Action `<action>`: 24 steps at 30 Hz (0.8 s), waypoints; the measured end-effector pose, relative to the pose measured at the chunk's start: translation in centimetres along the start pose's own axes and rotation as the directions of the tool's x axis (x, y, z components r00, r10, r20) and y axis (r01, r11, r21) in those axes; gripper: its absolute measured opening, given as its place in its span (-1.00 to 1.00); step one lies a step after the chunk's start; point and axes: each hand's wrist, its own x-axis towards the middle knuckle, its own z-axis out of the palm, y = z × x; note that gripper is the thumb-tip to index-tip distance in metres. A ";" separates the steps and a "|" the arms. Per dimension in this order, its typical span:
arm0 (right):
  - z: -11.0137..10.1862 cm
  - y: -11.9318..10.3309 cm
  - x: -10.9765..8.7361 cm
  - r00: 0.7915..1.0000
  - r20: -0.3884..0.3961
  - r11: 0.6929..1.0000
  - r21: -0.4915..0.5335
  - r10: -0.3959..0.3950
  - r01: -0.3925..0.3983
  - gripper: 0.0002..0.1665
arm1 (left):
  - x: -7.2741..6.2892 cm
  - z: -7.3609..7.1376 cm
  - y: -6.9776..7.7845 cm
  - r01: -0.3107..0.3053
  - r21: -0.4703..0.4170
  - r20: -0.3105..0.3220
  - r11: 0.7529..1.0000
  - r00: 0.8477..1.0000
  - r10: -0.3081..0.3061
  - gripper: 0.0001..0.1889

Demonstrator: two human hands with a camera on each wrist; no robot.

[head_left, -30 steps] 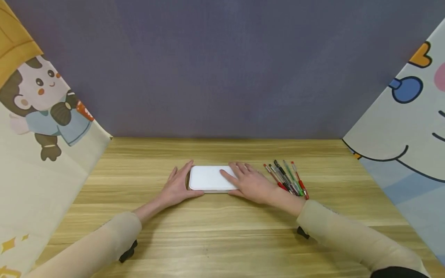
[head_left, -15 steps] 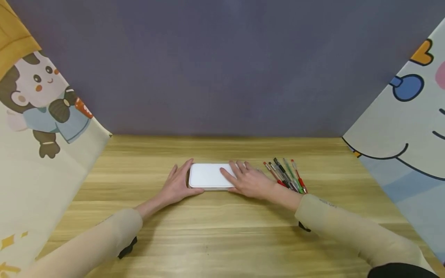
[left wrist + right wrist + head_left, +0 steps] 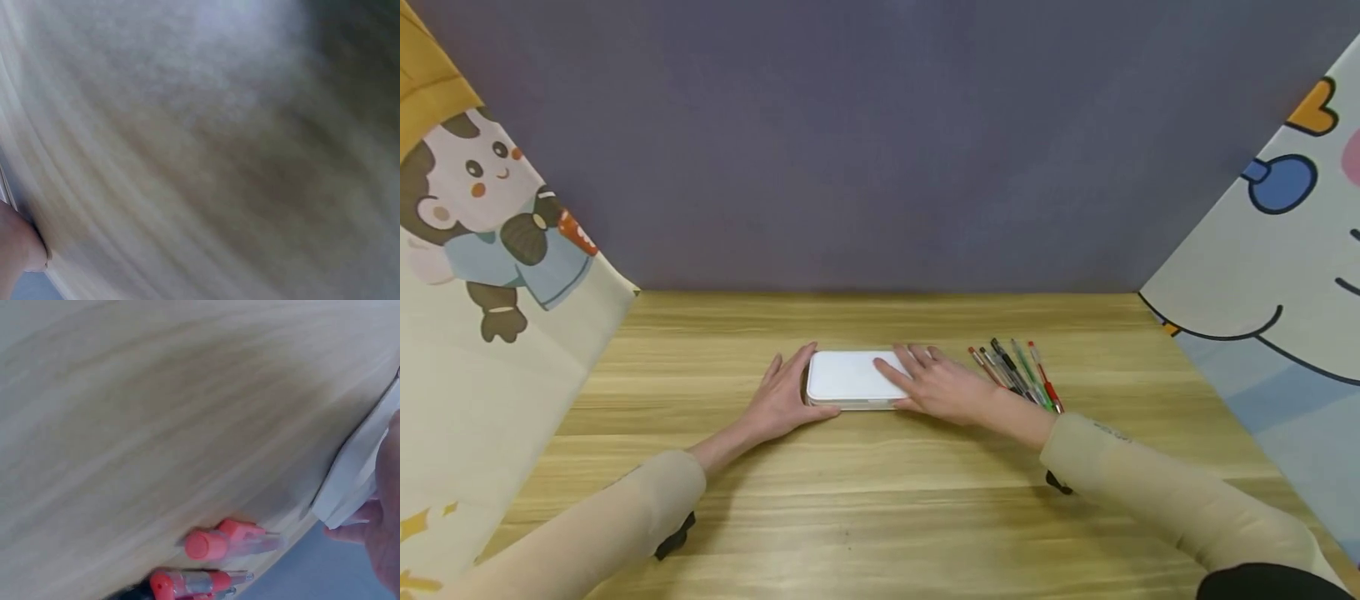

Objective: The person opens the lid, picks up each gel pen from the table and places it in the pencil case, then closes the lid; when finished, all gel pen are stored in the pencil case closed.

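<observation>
A white pencil case [image 3: 846, 375], oblong with rounded corners and a paler lower side, lies flat across the middle of the table. At its left end my left hand [image 3: 781, 404] grips it, the thumb along the front edge and the fingers round the far corner. My right hand [image 3: 951, 393] holds the other end, index finger across the white top and thumb at the front side. In the right wrist view the end of the case [image 3: 356, 475] shows against that hand [image 3: 384, 544]. Only a bit of my left hand [image 3: 19, 244] appears in the blurred left wrist view.
Several pens [image 3: 1015, 375] with red, black and green parts lie fanned out to the right of the case, partly behind my right forearm. A grey panel [image 3: 880, 167] rises along the back of the wooden table [image 3: 880, 500]. Printed cartoon panels [image 3: 1285, 275] flank both sides.
The head view has shifted very slightly. Both hands keep their grip on the pencil case, which stays in practically the same place.
</observation>
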 end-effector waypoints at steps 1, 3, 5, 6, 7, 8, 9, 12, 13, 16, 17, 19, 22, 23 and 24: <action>-0.1 0.0 0.0 1.000 0.003 1.000 0.008 0.002 -0.002 -0.14 | 0.0 0.0 0.0 0.000 -0.002 0.000 1.000 1.000 0.000 0.24; -0.3 0.1 0.1 1.000 0.010 1.000 0.017 0.004 -0.005 -0.15 | 0.0 0.0 0.0 0.002 -0.002 -0.001 1.000 1.000 -0.002 0.24; -0.4 0.1 0.2 1.000 0.023 1.000 0.031 0.004 -0.005 -0.15 | 0.0 0.0 0.0 0.003 -0.002 0.002 1.000 1.000 -0.003 0.24; -0.5 0.2 0.2 0.999 0.032 0.999 0.042 0.005 -0.007 -0.15 | 0.0 0.0 0.0 0.005 -0.002 0.005 1.000 1.000 -0.005 0.25; -0.5 0.2 0.2 0.999 0.038 0.999 0.052 0.008 -0.010 -0.15 | 0.0 -0.1 0.0 0.006 -0.007 0.011 1.000 1.000 -0.006 0.25; -0.6 0.2 0.2 0.999 0.043 0.998 0.063 0.012 -0.014 -0.15 | 0.1 -0.1 0.0 0.010 -0.013 0.017 1.000 1.000 -0.009 0.25; -0.6 0.2 0.2 0.999 0.049 0.997 0.077 0.015 -0.019 -0.15 | 0.1 -0.2 0.1 0.016 -0.021 0.025 1.000 1.000 -0.015 0.25; -0.8 0.3 0.3 0.998 0.057 0.994 0.102 0.021 -0.027 -0.15 | 0.1 -0.6 0.2 0.045 -0.045 0.054 0.998 0.998 -0.042 0.24; -0.8 0.3 0.3 0.998 0.058 0.994 0.105 0.021 -0.027 -0.15 | 0.1 -0.7 0.2 0.056 -0.052 0.063 0.997 0.997 -0.053 0.23; -1.0 0.3 0.4 0.997 0.075 0.990 0.134 0.023 -0.033 -0.15 | 0.2 -0.9 0.1 0.078 -0.064 0.086 0.995 0.994 -0.072 0.17; -1.1 0.4 0.4 0.996 0.089 0.988 0.150 0.024 -0.038 -0.14 | 0.2 -0.9 0.1 0.078 -0.068 0.093 0.995 0.993 -0.071 0.16; -1.3 0.6 0.5 0.992 0.123 0.982 0.184 0.024 -0.046 -0.15 | 0.3 -1.0 0.1 0.082 -0.075 0.112 0.994 0.991 -0.073 0.14; -1.8 1.3 0.5 0.984 0.179 0.960 0.273 0.020 -0.069 -0.17 | 0.4 -1.2 0.1 0.074 -0.080 0.137 0.994 0.989 -0.062 0.15; -1.9 1.5 0.6 0.981 0.191 0.947 0.313 0.016 -0.077 -0.18 | 0.4 -1.3 0.1 0.073 -0.081 0.142 0.994 0.988 -0.061 0.15; -2.1 1.8 0.6 0.979 0.204 0.930 0.356 0.015 -0.089 -0.20 | 0.4 -1.4 0.2 0.074 -0.078 0.147 0.994 0.987 -0.062 0.16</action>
